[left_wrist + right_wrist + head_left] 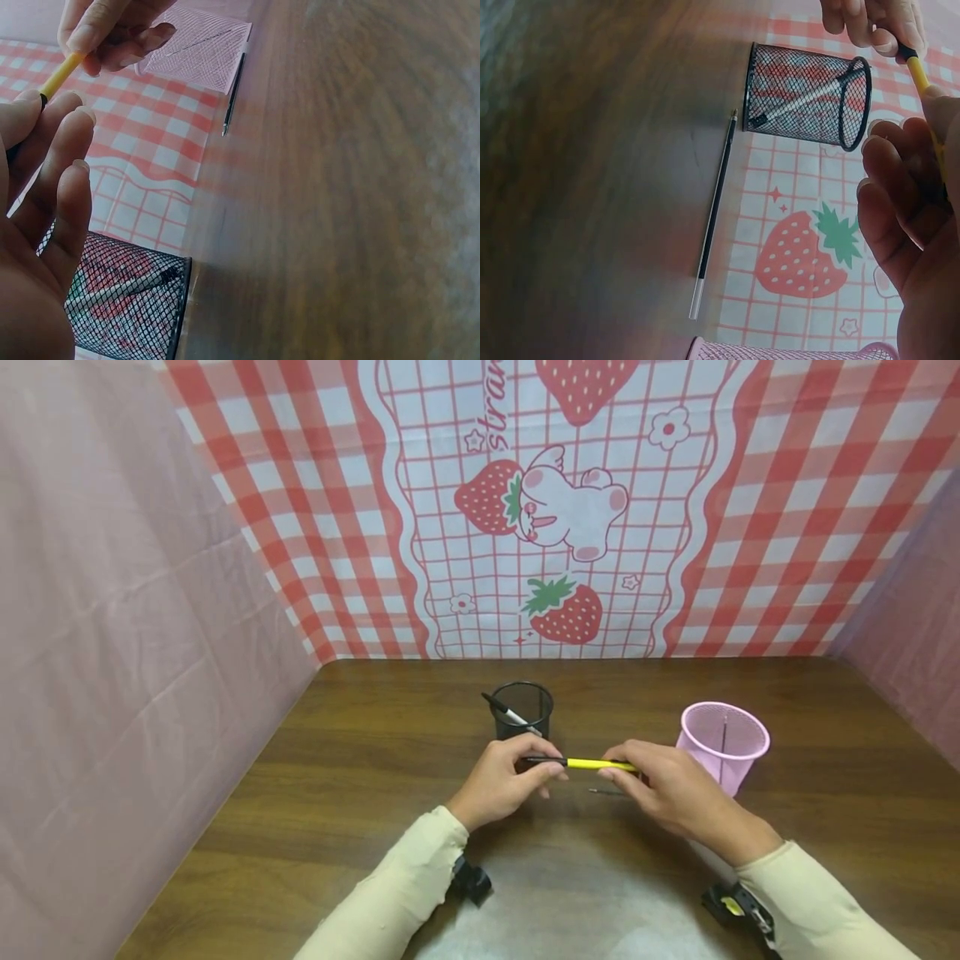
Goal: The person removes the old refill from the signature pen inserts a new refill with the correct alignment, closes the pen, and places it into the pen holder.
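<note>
A yellow and black pen (585,764) is held level between both hands above the table. My left hand (506,781) pinches its black end between thumb and fingers. The yellow end is gripped by my right hand (671,789), which hides its tip. Below them on the table lies a loose pen refill (716,199), dark with a clear end. Behind my left hand stands a black mesh pen holder (545,720) with a black and white pen (510,712) leaning inside. Beside my right hand is a pink mesh pen holder (697,745), with a thin dark rod (724,732) in it.
The wooden table (360,760) meets a hanging red and white checked cloth (337,527) with strawberry prints at the back. Pinkish cloths hang at the left (150,610) and right. Dark wrist devices sit at both cuffs.
</note>
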Tool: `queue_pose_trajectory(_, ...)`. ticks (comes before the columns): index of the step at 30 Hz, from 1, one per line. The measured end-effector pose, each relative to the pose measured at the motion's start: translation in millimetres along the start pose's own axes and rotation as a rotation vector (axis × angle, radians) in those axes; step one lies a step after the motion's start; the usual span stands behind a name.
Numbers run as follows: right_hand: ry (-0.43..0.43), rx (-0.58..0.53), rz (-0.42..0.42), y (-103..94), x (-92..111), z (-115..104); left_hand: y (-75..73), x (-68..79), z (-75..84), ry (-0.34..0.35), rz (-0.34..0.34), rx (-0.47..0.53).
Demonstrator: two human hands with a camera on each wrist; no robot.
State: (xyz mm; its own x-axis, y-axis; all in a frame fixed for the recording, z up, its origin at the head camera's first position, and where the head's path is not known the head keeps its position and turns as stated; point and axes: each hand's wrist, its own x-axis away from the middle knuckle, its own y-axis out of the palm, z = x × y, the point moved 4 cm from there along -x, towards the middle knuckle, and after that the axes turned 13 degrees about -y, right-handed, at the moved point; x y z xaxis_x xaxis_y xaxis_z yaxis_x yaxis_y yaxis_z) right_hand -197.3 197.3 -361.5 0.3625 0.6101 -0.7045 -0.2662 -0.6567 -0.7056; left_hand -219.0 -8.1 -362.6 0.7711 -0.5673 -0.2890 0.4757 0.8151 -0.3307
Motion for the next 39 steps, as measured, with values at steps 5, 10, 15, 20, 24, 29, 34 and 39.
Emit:
queue_pose_trajectory(5, 0.016, 0.005, -0.010, 0.4, -0.4, -0.3, 0.1, 0.0, -0.9, 0.001, 0.000, 0.007)
queue_pose_trajectory(10, 0.044, 0.016, -0.012, 0.8, -0.4, 0.2, 0.4, -0.6, -2.7, -0.002, -0.002, 0.020)
queue_pose_trajectory(15, 0.037, 0.035, 0.006, 0.0, -0.2, 1.5, 0.2, -1.7, -4.5, -0.008, -0.003, 0.043)
queue_pose_trajectory(20, -0.013, 0.003, 0.040, -1.5, -1.3, 0.4, -0.2, -2.9, -5.4, -0.016, -0.007, 0.055)
queue_pose_trajectory(24, -0.020, 0.001, 0.037, -1.2, -1.1, -0.1, -0.2, -2.5, -6.3, -0.034, -0.007, 0.049)
queue_pose_trajectory(29, -0.024, 0.012, 0.033, 0.1, -0.6, -0.6, 0.0, -2.6, -7.2, -0.022, -0.007, 0.051)
queue_pose_trajectory(34, -0.058, -0.001, 0.054, -0.3, -1.0, -0.8, 0.1, -2.8, -7.2, 0.001, -0.006, 0.057)
queue_pose_trajectory(39, -0.076, -0.014, 0.063, -0.1, -1.3, -0.2, -0.4, -1.8, -7.4, -0.016, -0.008, 0.051)
